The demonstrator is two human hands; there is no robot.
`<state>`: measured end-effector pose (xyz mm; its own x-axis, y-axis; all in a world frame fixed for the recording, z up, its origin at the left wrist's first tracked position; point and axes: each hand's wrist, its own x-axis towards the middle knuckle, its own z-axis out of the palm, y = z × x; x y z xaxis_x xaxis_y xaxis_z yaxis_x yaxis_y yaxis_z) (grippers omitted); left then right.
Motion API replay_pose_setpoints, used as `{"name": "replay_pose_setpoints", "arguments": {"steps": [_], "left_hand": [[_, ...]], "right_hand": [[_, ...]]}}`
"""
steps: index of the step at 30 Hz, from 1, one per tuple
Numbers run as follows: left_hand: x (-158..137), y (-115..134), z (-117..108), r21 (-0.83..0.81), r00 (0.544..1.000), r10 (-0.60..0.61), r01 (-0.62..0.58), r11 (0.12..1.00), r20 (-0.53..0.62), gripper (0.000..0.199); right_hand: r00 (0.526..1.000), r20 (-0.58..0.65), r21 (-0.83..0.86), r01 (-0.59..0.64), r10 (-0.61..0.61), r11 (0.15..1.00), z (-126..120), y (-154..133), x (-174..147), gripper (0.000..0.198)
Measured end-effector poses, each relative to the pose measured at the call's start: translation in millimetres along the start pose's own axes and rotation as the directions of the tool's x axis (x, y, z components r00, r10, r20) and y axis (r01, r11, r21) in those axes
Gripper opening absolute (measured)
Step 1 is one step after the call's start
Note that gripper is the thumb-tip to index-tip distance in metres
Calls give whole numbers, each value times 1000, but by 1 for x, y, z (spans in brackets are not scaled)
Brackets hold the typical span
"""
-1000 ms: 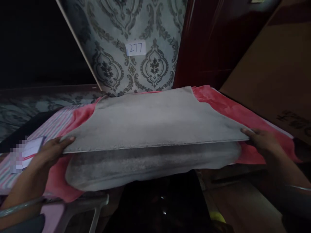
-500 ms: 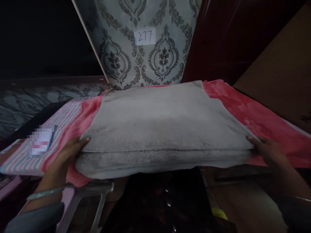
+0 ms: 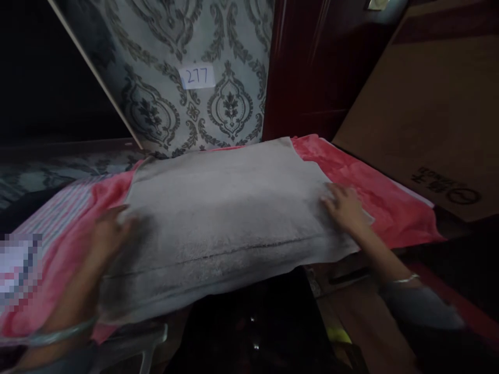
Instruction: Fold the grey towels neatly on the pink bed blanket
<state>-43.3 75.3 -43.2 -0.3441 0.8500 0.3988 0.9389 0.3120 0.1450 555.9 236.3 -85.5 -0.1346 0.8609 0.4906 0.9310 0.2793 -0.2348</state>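
Note:
A grey plush cloth [image 3: 230, 202] lies spread out over a pink blanket, a dark line running across its near part. Its near edge droops over the front. At the cloth's left side is my left hand [image 3: 111, 234], blurred, thumb and fingers apart. My right hand [image 3: 345, 208] is at the right side, its fingers spread at the cloth's surface. I see neither hand pinching the cloth. The pink blanket [image 3: 374, 202] shows to the right and left of it.
Striped fabric [image 3: 58, 208] and a pixelated flat item [image 3: 15, 265] are at the left. Patterned wallpaper carries a paper marked 277 [image 3: 197, 76]. A dark red panel [image 3: 307, 67] and a large cardboard box [image 3: 432, 114] stand at the right. A pale plastic frame [image 3: 150, 340] is below.
Both hands have let go of the cloth's near corners. The right hand has moved inward and farther from me; the left moved slightly forward. The view has turned right.

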Motion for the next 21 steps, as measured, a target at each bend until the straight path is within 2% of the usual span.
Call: {"name": "replay_pose_setpoints", "arguments": {"steps": [2,4,6,8,11,14,16,18,20,21], "left_hand": [[7,70,16,-72,966,248,-243,967,75,61],[5,131,36,-101,872,447,-436,894,199,58],[-5,168,54,-99,806,501,-497,862,316,60],[-16,182,68,-98,787,500,-502,860,362,61],[-26,177,78,-131,784,511,-500,856,352,61],[-21,159,76,-132,793,503,-489,862,345,60],[-13,138,70,-64,830,417,-425,903,370,60],[-4,109,60,49,887,257,-297,954,383,60],[3,76,47,143,934,88,-145,979,347,58],[6,60,40,160,951,27,-80,984,309,56]], "right_hand": [[976,59,54,208,-211,977,14,-57,8,55],[921,151,91,350,-360,932,29,-108,9,55],[848,287,120,429,-446,895,43,-142,3,57],[782,403,156,454,-476,877,54,-157,-6,58],[738,461,199,455,-493,868,64,-155,-11,59],[739,467,187,454,-485,871,66,-131,-3,58],[776,492,103,397,-394,912,66,-99,8,58],[837,493,-25,288,-238,957,64,-55,18,60],[875,477,-120,157,-82,980,62,-3,24,61],[880,474,-141,109,-29,984,60,23,26,62]]}}
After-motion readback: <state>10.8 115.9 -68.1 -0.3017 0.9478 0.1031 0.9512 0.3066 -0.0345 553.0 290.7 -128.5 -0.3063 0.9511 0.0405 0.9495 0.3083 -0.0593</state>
